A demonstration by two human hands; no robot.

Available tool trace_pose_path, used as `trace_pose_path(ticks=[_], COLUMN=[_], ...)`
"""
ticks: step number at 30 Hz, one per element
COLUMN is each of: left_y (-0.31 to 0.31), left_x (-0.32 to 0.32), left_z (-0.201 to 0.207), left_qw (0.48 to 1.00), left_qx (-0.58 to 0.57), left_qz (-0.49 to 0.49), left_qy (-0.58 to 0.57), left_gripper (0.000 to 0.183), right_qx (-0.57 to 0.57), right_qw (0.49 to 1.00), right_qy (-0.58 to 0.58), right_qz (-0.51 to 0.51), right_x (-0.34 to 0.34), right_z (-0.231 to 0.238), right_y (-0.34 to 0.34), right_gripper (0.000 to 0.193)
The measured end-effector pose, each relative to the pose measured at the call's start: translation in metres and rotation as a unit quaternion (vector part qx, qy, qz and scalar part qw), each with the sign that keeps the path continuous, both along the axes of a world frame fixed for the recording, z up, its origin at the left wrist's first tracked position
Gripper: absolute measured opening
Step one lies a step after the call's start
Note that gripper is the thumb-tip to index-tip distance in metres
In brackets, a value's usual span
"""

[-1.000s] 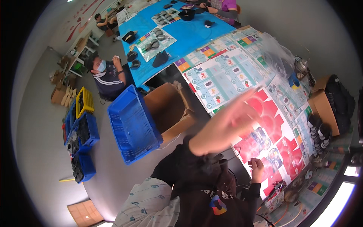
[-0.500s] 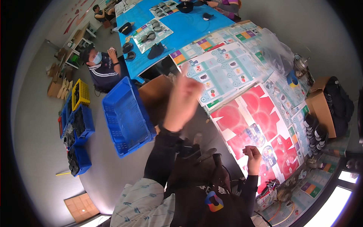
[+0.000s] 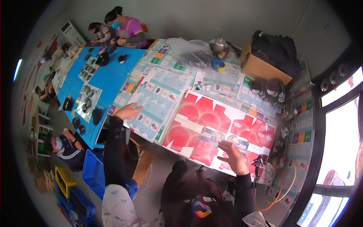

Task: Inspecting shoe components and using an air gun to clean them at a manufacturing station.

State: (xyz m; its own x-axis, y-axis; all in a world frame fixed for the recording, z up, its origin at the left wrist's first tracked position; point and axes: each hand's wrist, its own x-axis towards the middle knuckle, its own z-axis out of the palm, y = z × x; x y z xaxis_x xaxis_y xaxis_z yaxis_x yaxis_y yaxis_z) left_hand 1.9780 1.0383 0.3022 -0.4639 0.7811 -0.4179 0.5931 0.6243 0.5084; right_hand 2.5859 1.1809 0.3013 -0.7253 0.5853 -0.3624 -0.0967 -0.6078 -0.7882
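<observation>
My left hand [image 3: 128, 112] is stretched out flat at the left edge of a stack of white and teal printed sheets [image 3: 155, 108]. Nothing shows in its fingers; whether it touches the sheets I cannot tell. With fingers spread, my right hand [image 3: 234, 159] hovers at or just above the near edge of a large red and white printed sheet [image 3: 184, 138]. It holds nothing. Close to the right wrist, at the table's corner, lies a black tool [image 3: 260, 160] beside an orange hose [image 3: 278, 195].
A cardboard box [image 3: 264, 68] of black caps stands at the back right, with stacked cap pieces [image 3: 269, 89] before it. Behind lie clear plastic [image 3: 187, 49] and a blue tape roll [image 3: 218, 65]. Co-workers sit around the blue table [image 3: 113, 70]; a blue crate [image 3: 93, 172] is at left.
My view has swung to the right. My left hand has moved from over the floor gap onto the teal sheets' edge. My right hand's curled fingers have opened out.
</observation>
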Motion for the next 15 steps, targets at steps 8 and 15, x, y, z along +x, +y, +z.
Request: trace_pose_path(ticks=[8,15], left_y=[0.342,0.518], left_x=[-0.055,-0.02], left_z=[-0.111,-0.197], left_qw=[0.963,0.845], left_qx=[0.028,0.115], left_qz=[-0.104,-0.234], left_qy=[0.246,0.468], left_gripper=[0.078,0.038], right_qx=[-0.011,0.022], right_qw=[0.97,0.955], right_qy=[-0.204,-0.215], right_qz=[-0.134,-0.205], right_x=[0.001,-0.086], right_z=[-0.049,-0.027], right_y=[-0.012,0.02], right_gripper=[0.028,0.023])
